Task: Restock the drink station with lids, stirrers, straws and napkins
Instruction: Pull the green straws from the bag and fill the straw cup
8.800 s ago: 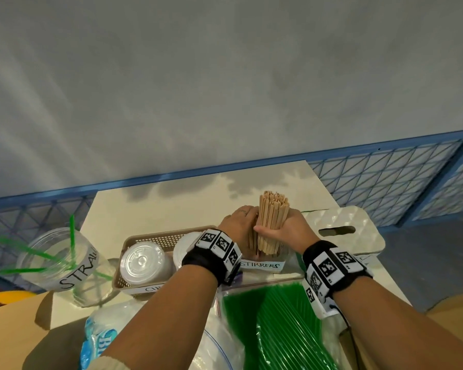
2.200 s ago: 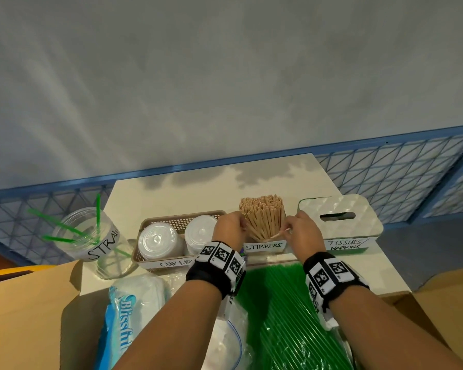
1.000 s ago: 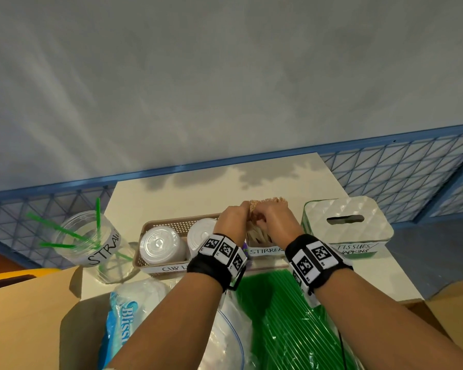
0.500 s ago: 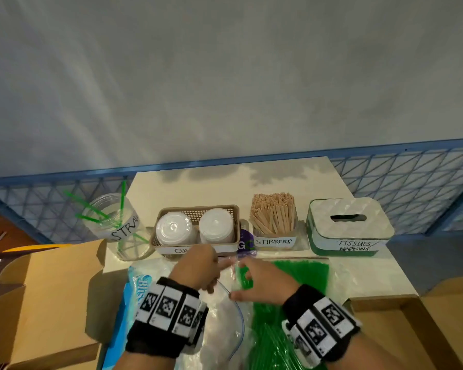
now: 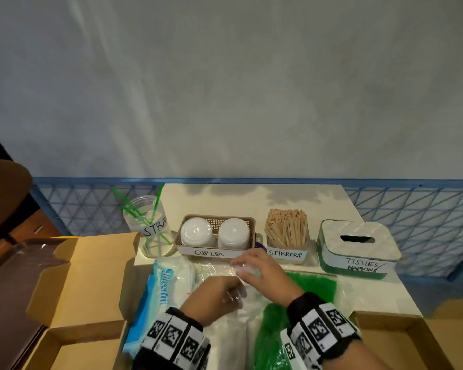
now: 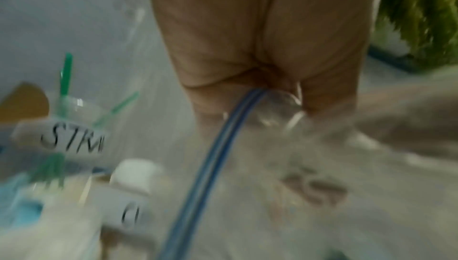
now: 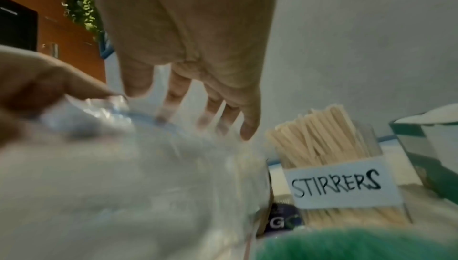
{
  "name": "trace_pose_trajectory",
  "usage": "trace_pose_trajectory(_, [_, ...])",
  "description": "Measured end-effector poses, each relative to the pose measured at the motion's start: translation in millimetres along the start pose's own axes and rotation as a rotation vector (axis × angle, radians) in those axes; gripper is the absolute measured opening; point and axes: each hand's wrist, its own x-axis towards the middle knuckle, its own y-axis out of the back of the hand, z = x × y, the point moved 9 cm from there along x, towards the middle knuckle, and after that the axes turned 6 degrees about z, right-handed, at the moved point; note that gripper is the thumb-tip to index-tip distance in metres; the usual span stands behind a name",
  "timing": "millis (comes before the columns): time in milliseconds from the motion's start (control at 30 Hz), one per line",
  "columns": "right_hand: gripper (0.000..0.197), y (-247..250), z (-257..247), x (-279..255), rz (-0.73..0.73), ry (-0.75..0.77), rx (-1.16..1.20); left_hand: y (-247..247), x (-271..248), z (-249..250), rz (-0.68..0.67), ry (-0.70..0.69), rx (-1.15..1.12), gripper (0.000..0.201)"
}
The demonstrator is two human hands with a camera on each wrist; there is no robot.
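Observation:
A clear zip bag (image 5: 219, 273) lies in front of the drink station. My left hand (image 5: 230, 295) grips its top edge, fingers curled over the blue zip strip (image 6: 223, 156). My right hand (image 5: 242, 268) pinches the same edge a little farther away, thumb on the near side and fingers showing through the plastic in the right wrist view (image 7: 153, 95). Behind the hands stand the straw cup (image 5: 150, 225) with a few green straws, the lid basket (image 5: 211, 253), the full stirrer holder (image 5: 288, 233) and the tissue box (image 5: 358, 241).
A bag of green straws (image 5: 305, 289) lies under my right wrist. A blue-and-white tissue pack (image 5: 169, 287) lies to the left of the clear bag. An open cardboard box (image 5: 91, 263) surrounds these supplies. The cream table (image 5: 251, 198) stands against a blue mesh fence.
Both hands left the stirrers in their holder and drew back toward me. They now hold the clear zip bag, and the stirrer holder stands full and untouched.

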Motion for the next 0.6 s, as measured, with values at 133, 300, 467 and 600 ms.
trace_pose_trajectory(133, [0.047,27.9,6.7,-8.3,0.059,-0.179,0.181,80.1,-9.0,19.6,0.206,-0.064,-0.246,0.006])
trace_pose_trajectory(300, [0.038,42.9,-2.1,-18.8,0.088,-0.239,0.787,111.1,-9.7,32.3,0.395,-0.082,-0.489,0.015])
trace_pose_trajectory(467, [0.016,80.0,2.5,-13.1,0.377,-0.207,0.842,107.6,-0.3,12.6,0.447,0.010,-0.581,0.016])
trace_pose_trajectory(600, [0.009,111.3,1.7,-17.1,0.544,-0.098,0.880,114.4,1.5,11.1,0.411,-0.052,-0.213,0.020])
